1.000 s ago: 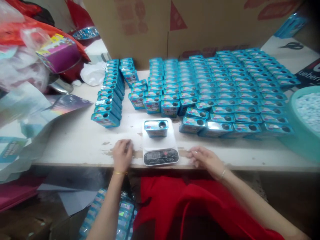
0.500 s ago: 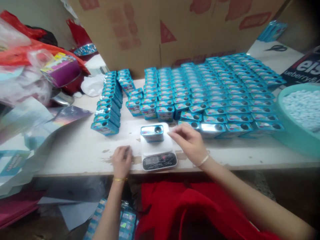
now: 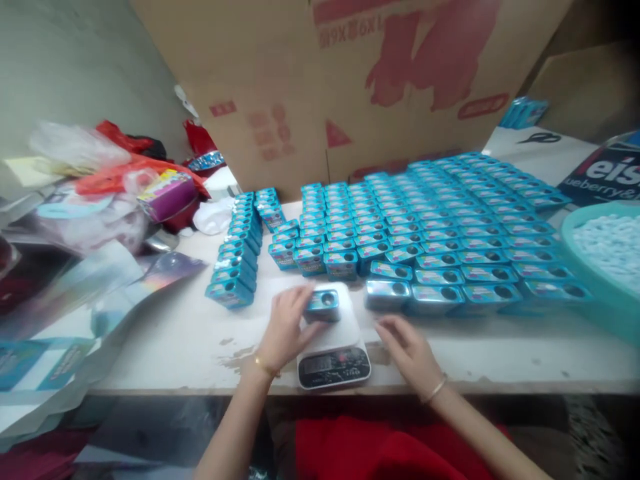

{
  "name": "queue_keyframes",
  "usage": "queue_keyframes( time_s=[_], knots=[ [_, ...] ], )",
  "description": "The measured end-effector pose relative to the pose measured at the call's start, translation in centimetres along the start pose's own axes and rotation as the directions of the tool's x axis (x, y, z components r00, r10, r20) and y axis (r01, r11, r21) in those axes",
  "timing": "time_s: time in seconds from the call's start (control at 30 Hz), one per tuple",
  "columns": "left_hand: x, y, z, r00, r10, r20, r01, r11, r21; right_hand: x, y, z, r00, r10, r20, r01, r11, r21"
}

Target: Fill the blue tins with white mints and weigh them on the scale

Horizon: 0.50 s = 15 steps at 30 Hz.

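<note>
A small blue tin [image 3: 327, 307] with a round hole in its top stands on the white plate of a digital kitchen scale [image 3: 353, 330]. My left hand [image 3: 286, 328] grips the left end of this tin between thumb and fingers. To the right of the scale, just above the table, is my right hand [image 3: 410, 352]. Its fingers are curled together, and whatever lies between their tips is too small to make out. The digits on the scale's dark display are unreadable. Behind the scale, rows of similar blue tins [image 3: 437, 300] stand close together.
A column of blue tins [image 3: 233, 290] stands at the left on the white table [image 3: 185, 347]. On the right is a turquoise basin [image 3: 600, 307] of white pieces. A big cardboard box [image 3: 300, 87] rises behind. Plastic bags [image 3: 100, 217] and printed sheets [image 3: 120, 287] crowd the left.
My left hand has moved from the table up to the tin on the scale and taken hold of it. My right hand has drawn back from the scale to the right. The view has tilted up.
</note>
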<state>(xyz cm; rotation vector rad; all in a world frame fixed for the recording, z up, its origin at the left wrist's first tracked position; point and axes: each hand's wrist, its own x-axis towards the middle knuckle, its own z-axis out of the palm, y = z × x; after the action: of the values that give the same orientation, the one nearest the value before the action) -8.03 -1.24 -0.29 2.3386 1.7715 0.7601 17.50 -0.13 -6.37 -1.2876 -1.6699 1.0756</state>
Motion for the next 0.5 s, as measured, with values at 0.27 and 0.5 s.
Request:
queue_keyframes(
  time_s=[0.27,0.5],
  knots=[
    [3.2,-7.6,-3.9,0.98,-0.158,-0.122,0.171,0.98,0.104,-2.9,3.2,-0.1,0.997,-0.078,0.02,0.079,0.997,-0.024],
    [5.8,-11.7,-1.4,0.982,-0.141,-0.129,0.156,0.98,0.12,-2.8,4.0,-0.2,0.98,-0.198,-0.015,0.197,0.98,-0.042]
  ],
)
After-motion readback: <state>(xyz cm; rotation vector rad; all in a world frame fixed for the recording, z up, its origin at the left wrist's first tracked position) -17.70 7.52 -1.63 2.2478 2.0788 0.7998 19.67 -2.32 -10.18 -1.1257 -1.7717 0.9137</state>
